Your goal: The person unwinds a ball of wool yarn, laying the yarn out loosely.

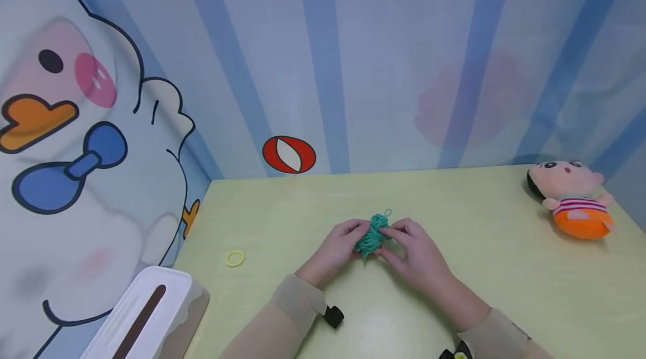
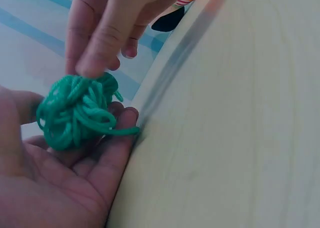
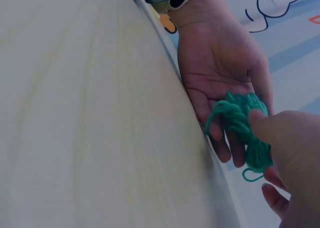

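Here's the yarn (image 1: 374, 237), snug in my grip, long axis running 1 to 7 o'clock! My left hand (image 1: 334, 248) holds it from 8 o'clock, my right hand (image 1: 420, 253) pinches it from 4, fingers (image 1: 394, 233) narrow; both touch, neither's nearer. Ring (image 1: 227, 261) out at 9, box (image 1: 174, 286) at 8, doll (image 1: 581, 223) near 3 on the table (image 1: 530, 286): all well apart, none in the way.

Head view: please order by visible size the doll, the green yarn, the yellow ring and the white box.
1. White box, cut off by the frame edge
2. Doll
3. Green yarn, partly covered
4. Yellow ring
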Demonstrator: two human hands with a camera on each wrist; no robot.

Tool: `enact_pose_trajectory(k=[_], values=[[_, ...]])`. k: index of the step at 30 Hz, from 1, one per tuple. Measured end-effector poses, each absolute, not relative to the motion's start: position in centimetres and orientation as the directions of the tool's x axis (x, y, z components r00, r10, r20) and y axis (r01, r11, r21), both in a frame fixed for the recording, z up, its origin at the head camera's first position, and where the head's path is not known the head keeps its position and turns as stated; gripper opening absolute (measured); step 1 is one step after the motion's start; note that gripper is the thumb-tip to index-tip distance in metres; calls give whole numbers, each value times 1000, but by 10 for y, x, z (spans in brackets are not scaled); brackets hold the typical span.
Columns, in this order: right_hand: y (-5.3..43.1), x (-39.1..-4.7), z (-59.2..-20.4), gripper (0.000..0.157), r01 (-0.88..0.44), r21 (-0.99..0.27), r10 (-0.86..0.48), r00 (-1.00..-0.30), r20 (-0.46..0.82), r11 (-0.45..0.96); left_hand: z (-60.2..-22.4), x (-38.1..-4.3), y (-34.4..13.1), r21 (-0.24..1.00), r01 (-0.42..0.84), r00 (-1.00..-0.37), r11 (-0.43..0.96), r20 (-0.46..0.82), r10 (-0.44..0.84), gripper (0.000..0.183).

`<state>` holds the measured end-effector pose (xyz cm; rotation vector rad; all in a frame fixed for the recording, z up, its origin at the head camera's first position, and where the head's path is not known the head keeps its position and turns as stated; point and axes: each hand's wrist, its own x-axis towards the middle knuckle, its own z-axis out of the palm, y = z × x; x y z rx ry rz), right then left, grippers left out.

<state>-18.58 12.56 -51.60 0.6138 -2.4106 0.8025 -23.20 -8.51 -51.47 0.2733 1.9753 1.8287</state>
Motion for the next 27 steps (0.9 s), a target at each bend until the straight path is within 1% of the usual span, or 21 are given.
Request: enact_pose_trajectory(k=[3,5,11,14,16,20,23,27], values=[[125,-185,-517,38,-532,-461,-223,-791,570,710,-516,-232,-86,984,-140,-897,106,-172,407,45],[125,-185,-518,33,-532,-475,-199,-786,585,701,-516,-232,-86,985,-114,-907,127,-155,390,43],[124,-187,-521,24,-596,-417,-136,-669,731,686,-511,-229,-84,973,4,-921,231,-86,379,35],[124,-187,-520,23,-608,-406,-127,-645,753,682,-509,-228,-85,974,1,-912,228,-93,400,37],[125,-186,-519,24,-614,-412,-129,-646,753,674,-510,-229,-86,983,-18,-899,183,-96,427,42],[126,-186,-520,25,-625,-435,-138,-658,740,648,-515,-231,-87,995,-102,-857,14,-95,506,51],[127,-185,-520,25,-643,-448,-156,-661,734,621,-516,-231,-88,983,-158,-831,-98,-79,550,47],[128,-185,-522,23,-667,-449,-178,-654,735,595,-516,-231,-90,976,-171,-829,-136,-68,555,38]])
